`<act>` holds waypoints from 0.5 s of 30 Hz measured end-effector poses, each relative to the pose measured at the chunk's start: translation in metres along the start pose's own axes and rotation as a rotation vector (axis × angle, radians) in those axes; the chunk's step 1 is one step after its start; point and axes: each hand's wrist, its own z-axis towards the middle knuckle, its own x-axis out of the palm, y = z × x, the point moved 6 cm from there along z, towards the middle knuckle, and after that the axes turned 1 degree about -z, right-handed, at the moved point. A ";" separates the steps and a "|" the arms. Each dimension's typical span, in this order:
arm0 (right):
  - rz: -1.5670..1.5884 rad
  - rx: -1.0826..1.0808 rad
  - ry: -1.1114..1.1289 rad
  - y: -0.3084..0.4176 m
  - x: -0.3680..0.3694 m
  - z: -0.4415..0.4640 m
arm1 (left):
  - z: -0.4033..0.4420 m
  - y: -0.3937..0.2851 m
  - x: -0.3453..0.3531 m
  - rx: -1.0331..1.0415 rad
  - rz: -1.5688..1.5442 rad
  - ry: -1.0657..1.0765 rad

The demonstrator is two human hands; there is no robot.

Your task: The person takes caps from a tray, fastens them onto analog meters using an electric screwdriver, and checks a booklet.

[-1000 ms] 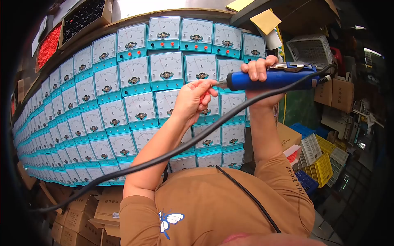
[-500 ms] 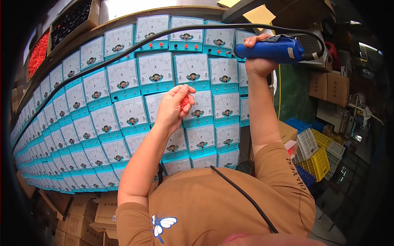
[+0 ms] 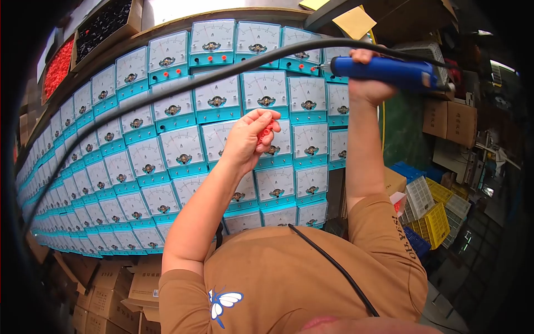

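Spreading over much of the view, the meters (image 3: pixel 217 92) form long, close-set rows with pale faces and teal bases; "A" can be read on the nearer dials, while the smaller print there is too fine to make out. Below the meters is the person's brown shirt (image 3: pixel 311 273), a white-and-blue winged insect on its chest and lettering on the right sleeve that seems to read "OH,YES!". Brown cartons (image 3: pixel 111 298) are stacked to the lower left of the meters, their printed characters too small to read. Yellow, white and blue crates (image 3: pixel 431 225) lie to the right of the meters. A thick black cable (image 3: pixel 239 68) arches over the meters to the blue driver (image 3: pixel 384 72), whose pale label is illegible. Beyond the upper left of the meters are a box of black pieces (image 3: pixel 105 30) and, beside it, a smaller heap of red pieces (image 3: pixel 58 67).

The right hand (image 3: pixel 371 89) is clamped around the driver at the upper right of the meters, with the tip at a red terminal (image 3: pixel 314 69) on a top-row meter; whether they touch cannot be told. The left hand (image 3: pixel 249 136), above the middle of the meters, has its fingers curled closed around several small red caps (image 3: pixel 266 134), thumb against forefinger.
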 end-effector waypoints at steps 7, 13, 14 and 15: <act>0.363 0.264 0.268 0.029 0.070 -0.072 | 0.008 0.011 0.027 0.000 -0.029 0.003; 0.318 0.238 0.153 0.031 0.051 -0.087 | 0.006 0.022 0.031 -0.027 0.055 0.006; 0.296 0.191 0.084 0.034 0.044 -0.081 | 0.008 0.018 0.029 0.018 0.084 -0.022; 0.212 0.102 0.067 0.040 0.034 -0.072 | 0.009 0.017 0.023 0.025 0.100 -0.056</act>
